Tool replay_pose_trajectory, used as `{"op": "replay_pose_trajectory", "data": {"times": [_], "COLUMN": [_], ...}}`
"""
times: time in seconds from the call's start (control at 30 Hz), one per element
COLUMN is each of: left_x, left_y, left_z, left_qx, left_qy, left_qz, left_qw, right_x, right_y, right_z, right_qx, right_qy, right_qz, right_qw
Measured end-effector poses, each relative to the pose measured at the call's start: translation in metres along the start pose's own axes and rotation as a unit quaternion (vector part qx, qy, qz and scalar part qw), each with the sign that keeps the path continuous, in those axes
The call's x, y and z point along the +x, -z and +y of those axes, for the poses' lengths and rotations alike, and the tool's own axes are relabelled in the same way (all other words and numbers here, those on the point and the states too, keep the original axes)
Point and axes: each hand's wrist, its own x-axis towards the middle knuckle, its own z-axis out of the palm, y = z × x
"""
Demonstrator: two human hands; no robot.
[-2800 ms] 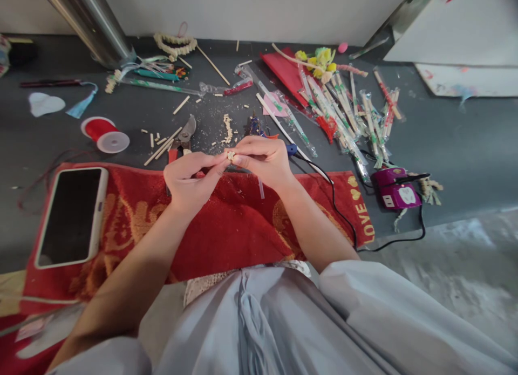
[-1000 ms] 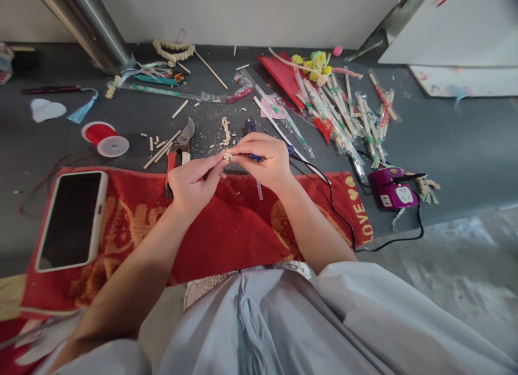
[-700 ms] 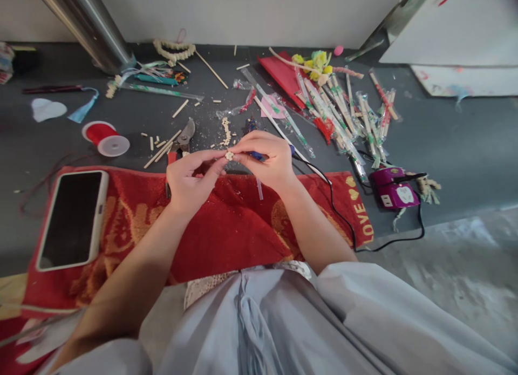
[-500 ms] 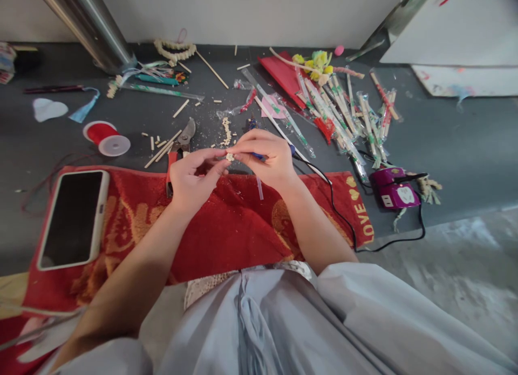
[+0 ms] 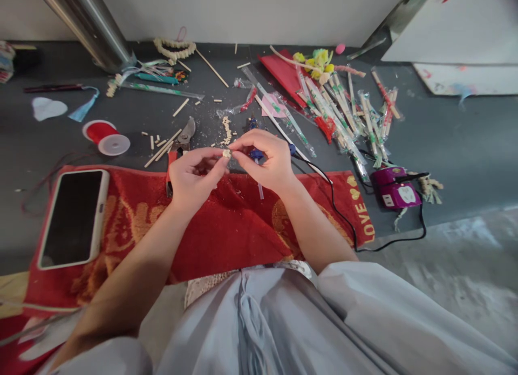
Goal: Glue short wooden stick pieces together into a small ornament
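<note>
My left hand (image 5: pixel 195 175) pinches a small cluster of pale wooden bits (image 5: pixel 226 154) between thumb and forefinger. From the right, the thumb and forefinger of my right hand (image 5: pixel 267 158) close on the edge of the same cluster. Under my right hand lies a blue glue gun (image 5: pixel 256 154), partly hidden, with a clear glue stick (image 5: pixel 260 190) out of its back. Just beyond the hands, a wavy strip of joined wooden bits (image 5: pixel 226 129) lies among crumbs. Red-handled pruning shears (image 5: pixel 186 133) rest beside my left hand, partly covered by it.
A red towel (image 5: pixel 238 229) spreads under my forearms, with a phone (image 5: pixel 73 218) at its left. Red thread spool (image 5: pixel 106 137) and cut sticks (image 5: pixel 163 148) lie left. Wrapped chopsticks (image 5: pixel 332 108) are piled right, near a purple power block (image 5: pixel 394 188) with a black cable (image 5: pixel 343 218).
The cluster has shifted slightly left and up with my left fingers. My right fingertips have opened a little and changed their hold at its edge. The things on the table stay put.
</note>
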Motion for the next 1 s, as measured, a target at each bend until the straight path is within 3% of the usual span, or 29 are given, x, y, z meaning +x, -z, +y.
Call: {"op": "replay_pose_trajectory", "data": {"times": [0.13, 0.5, 1.0], "left_x": [0.0005, 0.0032, 0.0035], "left_y": [-0.0005, 0.0031, 0.0053], "left_z": [0.0002, -0.0032, -0.0013], "left_qx": [-0.028, -0.006, 0.002], "left_qy": [0.006, -0.044, -0.033], "left_qz": [0.024, -0.002, -0.017], "left_qw": [0.999, 0.999, 0.999], "right_x": [-0.0004, 0.0006, 0.0001], "right_y": [-0.0022, -0.0008, 0.0001], "right_z": [-0.0023, -0.0025, -0.0010], "right_qx": [0.013, 0.037, 0.027], "right_qy": [-0.006, -0.004, 0.026], "right_qz": [0.000, -0.010, -0.029], "right_qw": [1.000, 0.999, 0.999]}}
